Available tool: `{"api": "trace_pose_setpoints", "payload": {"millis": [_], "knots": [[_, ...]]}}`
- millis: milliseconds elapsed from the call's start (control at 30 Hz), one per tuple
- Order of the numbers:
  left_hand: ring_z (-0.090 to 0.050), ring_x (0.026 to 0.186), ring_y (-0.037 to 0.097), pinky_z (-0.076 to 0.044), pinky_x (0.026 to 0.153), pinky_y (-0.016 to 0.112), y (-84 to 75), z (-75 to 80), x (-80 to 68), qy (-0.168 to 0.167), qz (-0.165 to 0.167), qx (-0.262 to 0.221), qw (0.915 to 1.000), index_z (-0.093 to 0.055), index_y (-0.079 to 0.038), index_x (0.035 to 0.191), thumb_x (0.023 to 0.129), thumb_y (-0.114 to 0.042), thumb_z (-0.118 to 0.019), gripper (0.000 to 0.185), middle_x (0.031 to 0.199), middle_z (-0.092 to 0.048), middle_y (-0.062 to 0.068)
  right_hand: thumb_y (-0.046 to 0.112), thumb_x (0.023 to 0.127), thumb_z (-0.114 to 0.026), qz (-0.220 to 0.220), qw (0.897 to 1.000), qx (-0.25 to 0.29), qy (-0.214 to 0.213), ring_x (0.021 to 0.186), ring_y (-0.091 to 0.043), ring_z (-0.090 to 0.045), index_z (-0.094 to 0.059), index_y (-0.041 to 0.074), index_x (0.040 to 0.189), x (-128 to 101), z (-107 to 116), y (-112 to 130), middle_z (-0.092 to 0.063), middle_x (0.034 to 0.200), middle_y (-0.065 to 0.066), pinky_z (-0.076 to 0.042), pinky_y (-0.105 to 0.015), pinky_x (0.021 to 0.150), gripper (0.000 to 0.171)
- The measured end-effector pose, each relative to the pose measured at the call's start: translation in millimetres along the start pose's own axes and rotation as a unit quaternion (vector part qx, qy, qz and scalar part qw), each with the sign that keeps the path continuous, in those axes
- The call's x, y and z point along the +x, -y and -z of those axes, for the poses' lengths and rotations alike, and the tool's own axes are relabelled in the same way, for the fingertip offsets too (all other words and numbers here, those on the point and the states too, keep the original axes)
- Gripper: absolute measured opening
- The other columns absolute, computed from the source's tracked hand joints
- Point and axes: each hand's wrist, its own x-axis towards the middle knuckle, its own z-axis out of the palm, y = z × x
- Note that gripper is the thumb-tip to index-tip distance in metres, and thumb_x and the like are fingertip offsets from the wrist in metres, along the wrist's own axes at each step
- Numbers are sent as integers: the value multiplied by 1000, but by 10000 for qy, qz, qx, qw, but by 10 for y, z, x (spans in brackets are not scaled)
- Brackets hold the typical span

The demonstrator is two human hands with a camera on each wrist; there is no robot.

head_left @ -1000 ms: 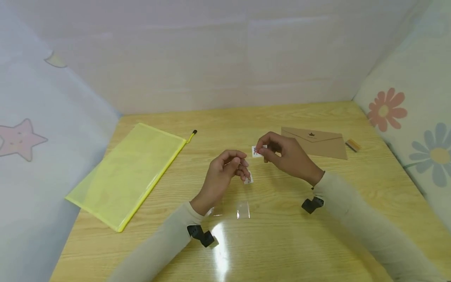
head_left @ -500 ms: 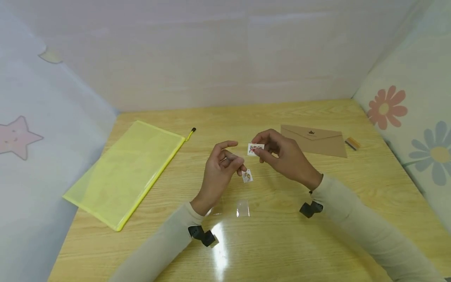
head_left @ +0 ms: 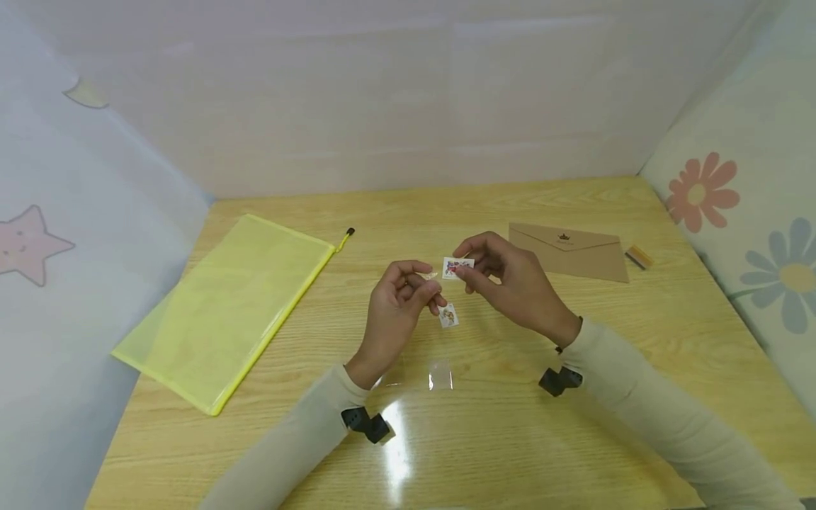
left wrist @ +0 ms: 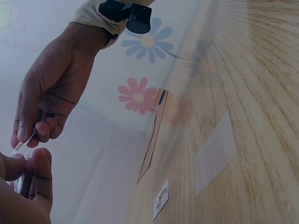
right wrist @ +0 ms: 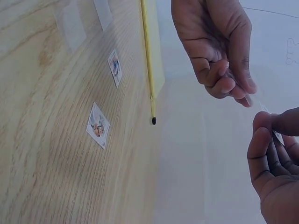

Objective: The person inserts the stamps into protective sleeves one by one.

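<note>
Left grip (head_left: 400,297) newly pinching clear film (head_left: 431,275) beside right grip's (head_left: 503,273) stamp (head_left: 457,267)

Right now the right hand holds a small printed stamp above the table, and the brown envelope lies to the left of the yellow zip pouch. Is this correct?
Not quite. The right hand does pinch the stamp above the table, but the head view shows the brown envelope lying to the right of the yellow zip pouch, on the far side of both hands.
</note>
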Motion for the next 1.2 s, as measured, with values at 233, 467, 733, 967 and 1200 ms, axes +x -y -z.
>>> {"api": "trace_pose_setpoints", "payload": {"millis": [233, 467, 733, 967, 1200], "knots": [[-63, 79, 46, -57, 68, 32, -3, -7, -1, 62, 4, -39, 10000, -51, 5, 124, 99, -6, -65, 31, 92, -61, 22, -3, 95, -67, 309, 9994, -76, -113, 71, -19, -68, -60, 0, 116, 19, -12, 4, -67, 94, -12, -46, -25, 56, 22], [-65, 77, 34, -57, 67, 32, -11, -13, -16, 115, 9, -110, 9999, -49, 8, 125, 99, -3, -63, 32, 91, -60, 21, -4, 94, -67, 372, 9993, -89, -43, 71, -25, -68, -60, -1, 116, 9, -37, -23, -68, 97, -12, -49, -24, 59, 22], [-66, 74, 26, -57, 65, 31, -14, -17, 1, -51, -74, -39, 10000, -52, 4, 123, 99, -4, -64, 29, 88, -60, 21, 4, 95, -70, 157, 9996, -210, 81, 69, -22, -68, -64, 6, 115, 13, -66, -126, -69, 91, -7, -50, -26, 58, 21], [-66, 75, 28, -57, 67, 34, -2, -4, -4, -56, -131, -11, 9999, -52, 0, 122, 98, -4, -65, 27, 89, -59, 22, 17, 97, -70, 313, 9983, -378, 316, 68, -8, -67, -64, 16, 116, 22, -57, -302, -68, 87, 9, -52, -27, 57, 19], [-65, 79, 28, -57, 67, 32, -11, -7, -22, -102, -276, 40, 9996, -50, 3, 124, 99, -3, -63, 29, 94, -58, 21, 18, 98, -70, 80, 9984, -423, 357, 64, -5, -64, -65, 17, 115, 21, -54, -260, -68, 80, 10, -48, -28, 52, 18]]}}
